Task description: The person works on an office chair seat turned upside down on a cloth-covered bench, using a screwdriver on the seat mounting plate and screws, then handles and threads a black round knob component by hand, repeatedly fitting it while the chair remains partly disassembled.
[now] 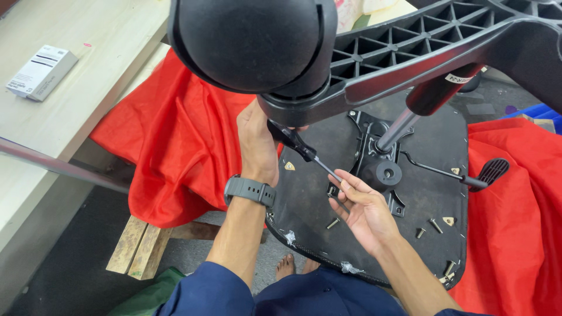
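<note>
The left hand [256, 140], a dark watch [250, 190] on its wrist, is clenched around the black handle of a screwdriver [301, 147], whose shaft slants down to the right toward the black metal mechanism plate [374, 158] bolted to the upturned chair seat [427, 199]. The right hand [363, 208] lies just right of and nearer than the tool's tip, fingers loosely curled and steadying the shaft near a corner of the plate; the tip itself is hidden behind those fingers, so whether it sits in a screw cannot be told. It grasps nothing firmly, as far as the view shows. Above, far and large, the chair's ribbed black base [433, 41] with a caster wheel [252, 41] hangs over the work, the gas cylinder [410, 117] running from it down into the plate. Loose screws [435, 225] lie on the seat underside, near right of the plate, and a paddle lever [489, 172] sticks out to the right. Red cloth [181, 134] is spread under the seat, and a small white box [41, 73] rests on the pale bench [105, 52] at far left.
</note>
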